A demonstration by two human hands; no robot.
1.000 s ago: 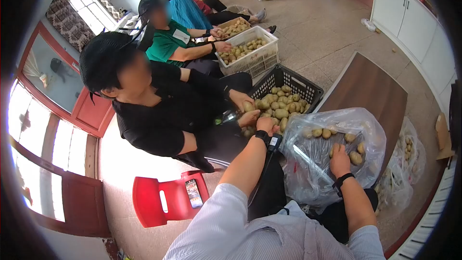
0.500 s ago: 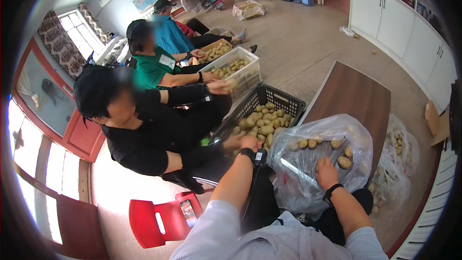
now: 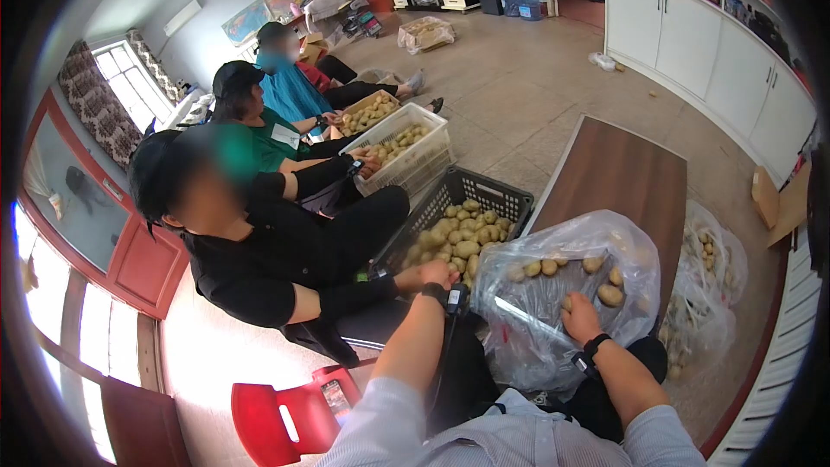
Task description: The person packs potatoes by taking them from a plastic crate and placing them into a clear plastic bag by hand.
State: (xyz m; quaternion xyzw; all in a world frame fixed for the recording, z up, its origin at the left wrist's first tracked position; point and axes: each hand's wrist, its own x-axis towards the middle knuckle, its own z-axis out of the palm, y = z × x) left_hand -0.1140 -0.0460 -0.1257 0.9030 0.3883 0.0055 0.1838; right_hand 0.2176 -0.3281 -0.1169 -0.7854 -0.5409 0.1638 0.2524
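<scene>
My right hand [image 3: 583, 318] is inside a clear plastic bag [image 3: 635, 251], its fingers closed around a potato [image 3: 567, 302]. Several potatoes, one of them a larger potato [image 3: 610, 296], lie along the bag's far and right sides. At the near edge of a black crate [image 3: 512, 199] full of potatoes [image 3: 467, 249], my left hand [image 3: 439, 273] is closed, and its fingertips are hidden from view. A co-worker's hand [image 3: 406, 280] is right beside it. The bag's near part drapes close to my lap.
A brown board [image 3: 605, 169] extends behind the bag. Bagged potatoes [image 3: 709, 251] are on the floor at right. A white crate [image 3: 437, 145] of potatoes stands beyond the black one, with co-workers seated along the left. A red chair [image 3: 259, 419] is at lower left.
The view has shifted slightly. My right hand stays in the bag, with the potato in it now showing more clearly. A co-worker's hand over the white crate has drawn back and lowered.
</scene>
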